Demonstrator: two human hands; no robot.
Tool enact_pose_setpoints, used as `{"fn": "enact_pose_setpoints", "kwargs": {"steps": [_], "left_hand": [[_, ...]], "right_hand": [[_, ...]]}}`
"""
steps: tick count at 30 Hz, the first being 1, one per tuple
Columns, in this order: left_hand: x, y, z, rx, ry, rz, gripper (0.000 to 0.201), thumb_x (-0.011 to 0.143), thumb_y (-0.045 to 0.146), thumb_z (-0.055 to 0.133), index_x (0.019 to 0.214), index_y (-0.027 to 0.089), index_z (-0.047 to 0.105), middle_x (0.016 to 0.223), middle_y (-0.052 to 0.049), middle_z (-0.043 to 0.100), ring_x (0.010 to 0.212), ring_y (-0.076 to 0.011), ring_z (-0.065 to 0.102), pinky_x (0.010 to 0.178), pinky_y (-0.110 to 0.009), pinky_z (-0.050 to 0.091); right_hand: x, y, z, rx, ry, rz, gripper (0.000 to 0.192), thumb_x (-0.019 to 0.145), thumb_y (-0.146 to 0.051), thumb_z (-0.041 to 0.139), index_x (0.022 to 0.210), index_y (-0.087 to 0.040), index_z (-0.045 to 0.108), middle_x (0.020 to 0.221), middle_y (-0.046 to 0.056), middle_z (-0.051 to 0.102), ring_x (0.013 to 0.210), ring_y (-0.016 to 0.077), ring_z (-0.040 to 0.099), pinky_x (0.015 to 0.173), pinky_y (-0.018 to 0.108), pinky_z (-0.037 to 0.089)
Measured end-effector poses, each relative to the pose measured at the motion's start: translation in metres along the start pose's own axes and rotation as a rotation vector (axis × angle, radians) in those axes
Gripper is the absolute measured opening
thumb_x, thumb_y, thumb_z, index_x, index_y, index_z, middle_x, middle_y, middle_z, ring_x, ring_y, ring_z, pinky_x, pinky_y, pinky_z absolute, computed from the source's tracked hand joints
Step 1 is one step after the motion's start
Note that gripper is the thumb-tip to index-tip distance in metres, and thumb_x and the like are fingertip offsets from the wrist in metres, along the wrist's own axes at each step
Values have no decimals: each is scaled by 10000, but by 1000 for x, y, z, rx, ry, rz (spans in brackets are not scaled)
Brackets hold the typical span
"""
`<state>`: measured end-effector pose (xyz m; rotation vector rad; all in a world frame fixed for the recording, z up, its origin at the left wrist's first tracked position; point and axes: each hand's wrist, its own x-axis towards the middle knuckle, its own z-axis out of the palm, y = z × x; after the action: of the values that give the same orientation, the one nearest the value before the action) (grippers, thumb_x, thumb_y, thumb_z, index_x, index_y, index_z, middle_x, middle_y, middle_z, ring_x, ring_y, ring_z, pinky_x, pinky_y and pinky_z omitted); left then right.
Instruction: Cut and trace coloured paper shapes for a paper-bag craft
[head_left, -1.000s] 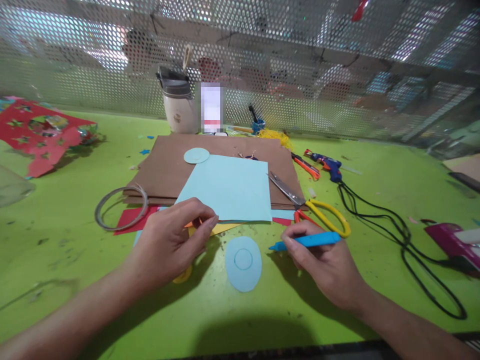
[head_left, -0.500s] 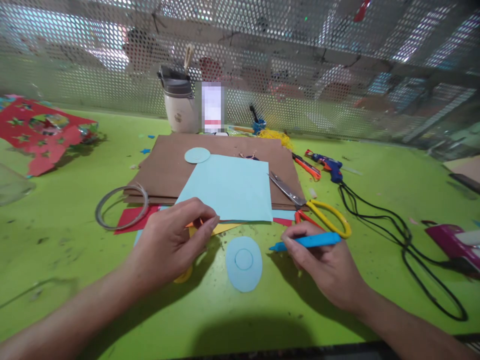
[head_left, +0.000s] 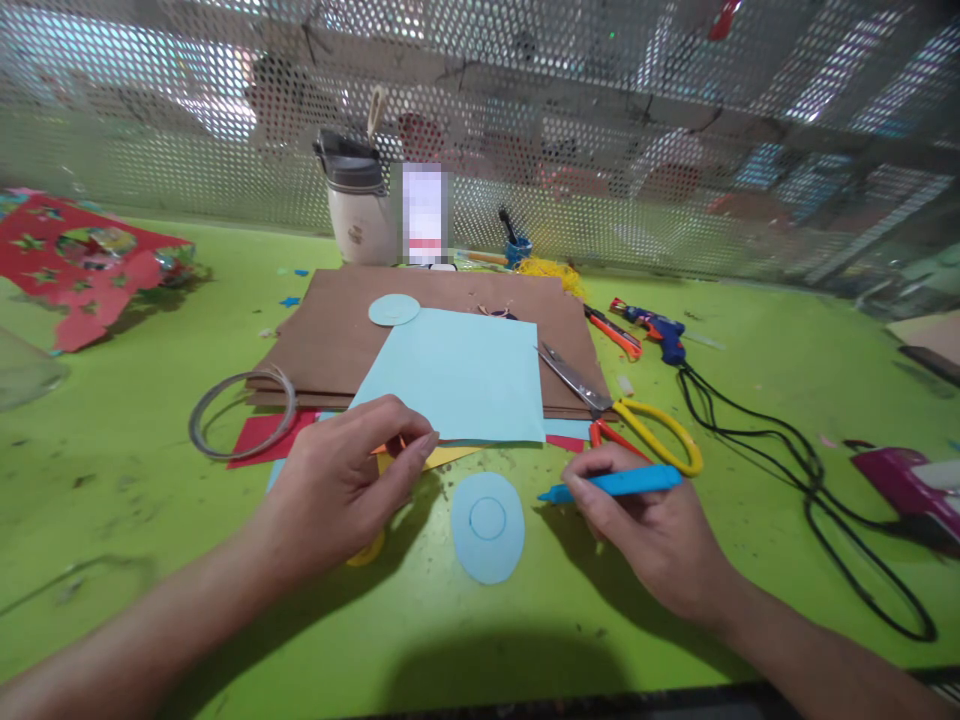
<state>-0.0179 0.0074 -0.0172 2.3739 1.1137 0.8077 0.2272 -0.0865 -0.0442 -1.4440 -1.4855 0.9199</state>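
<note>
The blue disc (head_left: 487, 527) lies flat on the green table (head_left: 135, 500) between our two hands, near its front edge, with a smaller circle drawn at its middle. Our right hand (head_left: 652, 535) rests just right of the disc, fingers curled around a blue pen (head_left: 616, 484) that lies nearly level, its tip pointing left toward the disc but not touching it. Our left hand (head_left: 341, 485) sits just left of the disc, fingers bent and drawn together, thumb against fingertips; we cannot tell whether anything is pinched there. A yellow round thing (head_left: 367, 549) peeks out from under that hand. Behind the disc a blue sheet (head_left: 461, 375) lies on brown card (head_left: 330, 335), with yellow and red paper showing beneath its near edge, and a second, smaller blue disc (head_left: 394, 310) sits on the card near its far edge. Scissors (head_left: 622, 412) with yellow and orange handles lie just beyond the right hand, blades on the card. A wire ring (head_left: 241, 413) rests at the card's left corner. A glue gun (head_left: 654, 330) with a black cord lies well to the right.
</note>
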Motion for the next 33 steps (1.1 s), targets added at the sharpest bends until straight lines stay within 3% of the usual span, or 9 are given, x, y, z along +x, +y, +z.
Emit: {"fn": "enact_pose_setpoints", "kwargs": {"steps": [17, 26, 30, 33], "left_hand": [[1, 2, -1, 3, -23, -16, 162, 879, 258, 482, 784, 184, 591, 709, 8, 609, 609, -109, 551, 581, -221, 409], [1, 0, -1, -8, -36, 1, 162, 877, 250, 476, 789, 184, 594, 715, 0, 618, 611, -112, 552, 591, -233, 410], [1, 0, -1, -6, -41, 9, 165, 881, 251, 476, 789, 184, 596, 712, 3, 615, 615, -114, 549, 598, -239, 401], [1, 0, 0, -9, -37, 11, 158, 880, 257, 483, 797, 182, 596, 709, 6, 614, 611, -111, 551, 595, -235, 401]], "right_hand": [[2, -2, 2, -3, -3, 11, 122, 894, -297, 545, 834, -203, 594, 668, -10, 539, 551, 114, 473, 473, 231, 380], [1, 3, 3, 92, -10, 6, 163, 913, -334, 523, 859, -201, 600, 552, -47, 443, 502, 115, 451, 462, 240, 361], [3, 1, 2, 64, 32, -54, 128, 899, -299, 548, 914, -219, 647, 600, -26, 543, 534, 121, 523, 479, 232, 427], [5, 0, 1, -61, 86, -123, 139, 882, -243, 569, 993, -247, 653, 811, 11, 668, 690, 149, 634, 621, 255, 517]]}}
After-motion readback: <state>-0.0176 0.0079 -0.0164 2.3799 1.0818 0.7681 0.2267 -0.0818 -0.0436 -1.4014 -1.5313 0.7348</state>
